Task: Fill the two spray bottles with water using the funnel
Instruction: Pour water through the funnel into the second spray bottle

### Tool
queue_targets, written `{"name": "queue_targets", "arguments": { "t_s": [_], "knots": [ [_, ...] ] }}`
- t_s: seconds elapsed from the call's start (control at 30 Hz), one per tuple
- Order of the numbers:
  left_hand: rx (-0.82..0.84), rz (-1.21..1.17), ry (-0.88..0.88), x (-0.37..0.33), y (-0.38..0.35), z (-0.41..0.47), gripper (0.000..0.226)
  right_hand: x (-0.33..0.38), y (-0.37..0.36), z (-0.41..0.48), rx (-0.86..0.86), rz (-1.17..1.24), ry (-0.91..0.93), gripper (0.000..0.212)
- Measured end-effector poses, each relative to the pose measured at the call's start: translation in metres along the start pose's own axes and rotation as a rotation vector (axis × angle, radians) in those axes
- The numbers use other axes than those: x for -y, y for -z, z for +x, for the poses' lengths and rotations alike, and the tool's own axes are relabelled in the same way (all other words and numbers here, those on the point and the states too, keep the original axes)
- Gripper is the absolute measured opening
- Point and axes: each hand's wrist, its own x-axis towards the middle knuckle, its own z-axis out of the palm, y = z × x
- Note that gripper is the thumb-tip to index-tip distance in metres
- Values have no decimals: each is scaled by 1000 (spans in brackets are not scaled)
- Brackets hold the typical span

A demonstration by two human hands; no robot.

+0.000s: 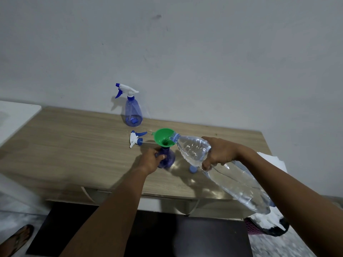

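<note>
A green funnel (164, 137) sits in the neck of an open blue spray bottle (168, 158) on the wooden table (74, 145). My left hand (151, 160) grips that bottle near its neck. My right hand (219, 153) holds a large clear water bottle (232, 175), tilted with its mouth over the funnel's rim. The removed spray head (136, 138) lies on the table just left of the funnel. A second blue spray bottle (133, 113), with its trigger head on, stands upright by the wall.
A blue cap (193, 169) lies on the table under the water bottle. White paper (272, 160) lies at the table's right end. A basket (267, 226) stands on the floor at right, and a white surface (16, 115) adjoins the table's left.
</note>
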Motion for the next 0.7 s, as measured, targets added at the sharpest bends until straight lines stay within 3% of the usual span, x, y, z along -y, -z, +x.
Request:
{"name": "queue_targets", "arguments": {
  "t_s": [0.3, 0.7],
  "knots": [
    [9, -36, -26, -3, 1, -2, 25, -8, -4, 5, -87, 20, 25, 60],
    [56, -82, -104, 15, 7, 3, 31, 10, 6, 25, -784, 402, 196, 65]
  ]
}}
